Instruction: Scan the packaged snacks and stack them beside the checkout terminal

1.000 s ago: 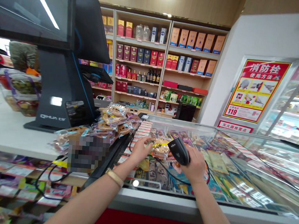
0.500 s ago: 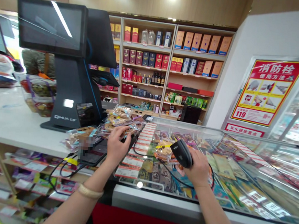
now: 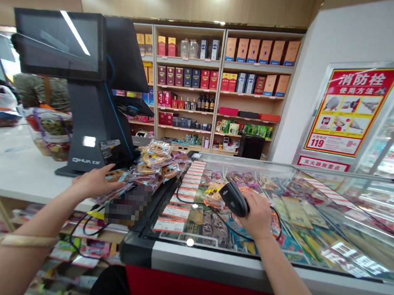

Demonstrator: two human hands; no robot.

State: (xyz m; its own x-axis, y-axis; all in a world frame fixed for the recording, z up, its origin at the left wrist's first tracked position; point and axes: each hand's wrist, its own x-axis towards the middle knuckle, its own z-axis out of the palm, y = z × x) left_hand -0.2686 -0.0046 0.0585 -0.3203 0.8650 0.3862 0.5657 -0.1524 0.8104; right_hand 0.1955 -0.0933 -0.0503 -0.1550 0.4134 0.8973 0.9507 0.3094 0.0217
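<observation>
My right hand (image 3: 257,215) is wrapped round a black handheld barcode scanner (image 3: 234,199), held above the glass-topped freezer (image 3: 205,255). Its cable runs across the glass. Close behind the scanner lies a clear-wrapped cookie packet (image 3: 214,190), partly hidden by it. My left hand (image 3: 95,182) has its thumb and fingers spread over a cookie packet (image 3: 117,175) at the counter's edge; whether it touches the packet I cannot tell. Right of this hand is a heap of wrapped cookies (image 3: 157,160). A dark flat device (image 3: 127,203), partly blurred out, lies in front of the heap.
A black checkout terminal (image 3: 92,125) stands on the white counter (image 3: 38,171), just behind my left hand. Clear tubs of food (image 3: 53,131) stand at its left, with a person in a patterned sleeve (image 3: 34,91) beyond. Snack shelves (image 3: 69,255) sit below the counter.
My left hand has moved left from the cookie heap to the packet at the counter's edge. My right hand still holds the scanner near the same spot. The view has shifted slightly.
</observation>
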